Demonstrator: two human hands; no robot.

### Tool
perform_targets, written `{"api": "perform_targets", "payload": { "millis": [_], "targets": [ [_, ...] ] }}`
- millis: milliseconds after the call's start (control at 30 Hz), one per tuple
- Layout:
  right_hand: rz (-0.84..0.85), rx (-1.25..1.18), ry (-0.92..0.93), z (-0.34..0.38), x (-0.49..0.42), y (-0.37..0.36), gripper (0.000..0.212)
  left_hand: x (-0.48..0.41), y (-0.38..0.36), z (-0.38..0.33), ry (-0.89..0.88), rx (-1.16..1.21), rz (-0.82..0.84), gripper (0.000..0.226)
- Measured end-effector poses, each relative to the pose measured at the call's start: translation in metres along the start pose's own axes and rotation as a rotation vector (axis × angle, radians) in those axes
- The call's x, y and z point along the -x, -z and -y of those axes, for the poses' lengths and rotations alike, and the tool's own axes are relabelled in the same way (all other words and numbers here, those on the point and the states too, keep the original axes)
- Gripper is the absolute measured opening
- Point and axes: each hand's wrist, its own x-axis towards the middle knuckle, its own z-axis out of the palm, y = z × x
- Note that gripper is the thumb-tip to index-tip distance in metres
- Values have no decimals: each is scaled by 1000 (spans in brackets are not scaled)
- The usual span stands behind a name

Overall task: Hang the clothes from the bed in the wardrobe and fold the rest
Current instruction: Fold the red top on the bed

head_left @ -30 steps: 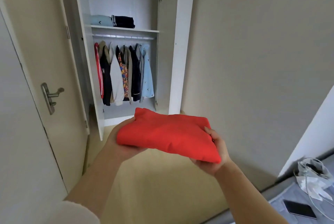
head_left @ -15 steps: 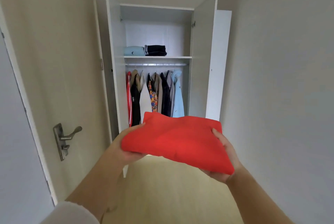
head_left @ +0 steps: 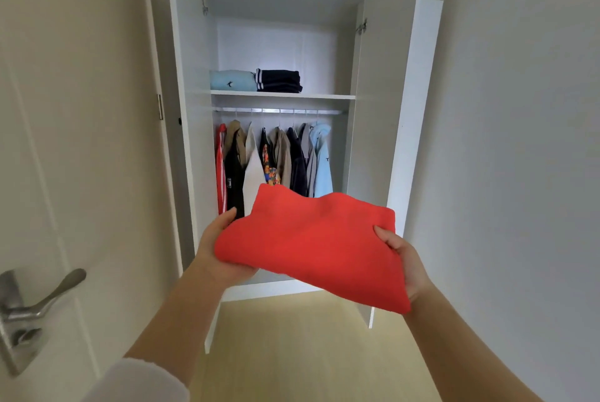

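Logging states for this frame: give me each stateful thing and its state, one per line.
wardrobe doors: open
red garment: folded, held in both hands
left hand: grips garment's left edge
right hand: grips garment's right edge
light blue garment: folded, on shelf
dark striped garment: folded, on shelf
hanging clothes: on rail

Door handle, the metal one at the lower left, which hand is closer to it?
Left. The left hand grips the folded red garment on the side toward the door handle; the right hand grips the far edge.
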Motion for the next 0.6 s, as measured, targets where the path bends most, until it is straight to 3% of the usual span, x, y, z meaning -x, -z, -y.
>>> {"api": "perform_targets", "payload": {
  "millis": [67, 200, 267, 367, 500, 600],
  "targets": [
    [-76, -13, 62, 5, -44, -11, 25, -39, -4, -20, -60, 135, -38, 32],
    [-114, -95, 107, 12, -135, -39, 23, -114, -30, -58, -176, 226, 100, 64],
    [-88, -120, 116, 14, -175, -49, 20, -149, -45, -70, -160, 113, 106, 57],
    [-50, -168, 122, 26, -223, -47, 20, -200, -63, -80, -96, -23, -61, 38],
    [-43, -172, 131, 50, -277, -25, 37, -267, -75, -97, -109, -181, -168, 43],
    [-14, -163, 123, 74, -317, -4, 42, -317, -87, -106, -111, -258, -155, 19]
  ]
}}
